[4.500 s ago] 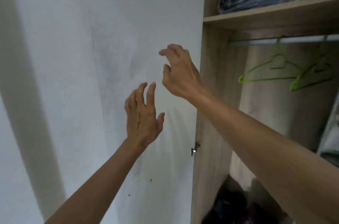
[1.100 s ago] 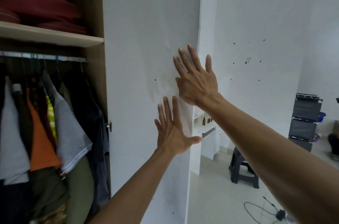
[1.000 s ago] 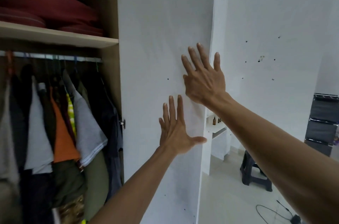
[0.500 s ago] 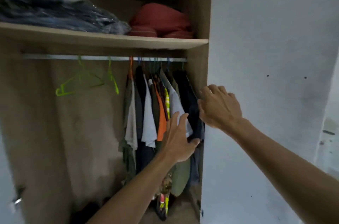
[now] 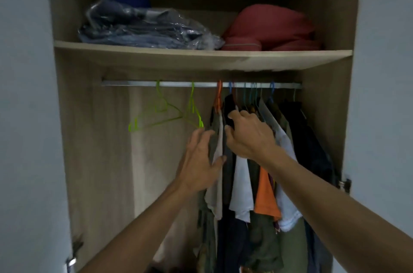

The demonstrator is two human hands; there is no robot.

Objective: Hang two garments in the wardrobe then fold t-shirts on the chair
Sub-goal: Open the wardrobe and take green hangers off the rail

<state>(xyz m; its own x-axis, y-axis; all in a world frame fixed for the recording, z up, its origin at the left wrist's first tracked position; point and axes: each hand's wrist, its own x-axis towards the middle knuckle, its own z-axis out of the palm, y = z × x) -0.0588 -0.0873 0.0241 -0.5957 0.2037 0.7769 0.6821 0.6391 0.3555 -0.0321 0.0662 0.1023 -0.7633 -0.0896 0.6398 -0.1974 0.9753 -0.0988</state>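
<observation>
clearly both wardrobe doors stand open, and the left door point(image 5: 22, 94) frames that side. next along the rail point(image 5: 134, 83) hang two bare green hangers point(image 5: 156, 116), free of any cloth and probably the ones meant for the garments to be hung. the left hand point(image 5: 201, 161) reaches in with fingers relaxed and spread, its fingertips just touching the edge of the hanging clothes point(image 5: 243, 183) and holding nothing. just beside it the right hand point(image 5: 250, 134) curls its fingers round a dark garment point(image 5: 229, 107) near the hanger neck, seemingly parting the row. no garment to be hung is in view, nor the chair or t-shirts, so the hanging has not begun. to do this step well, i would push the packed clothes right with one hand, making room, then lift a green hanger off by its hook. the crowding on the right is the main hindrance. above, on the shelf point(image 5: 201, 56), lie a plastic-wrapped bundle point(image 5: 145, 27) and red cushions point(image 5: 268, 29); the right door point(image 5: 384, 94) closes the view.
</observation>
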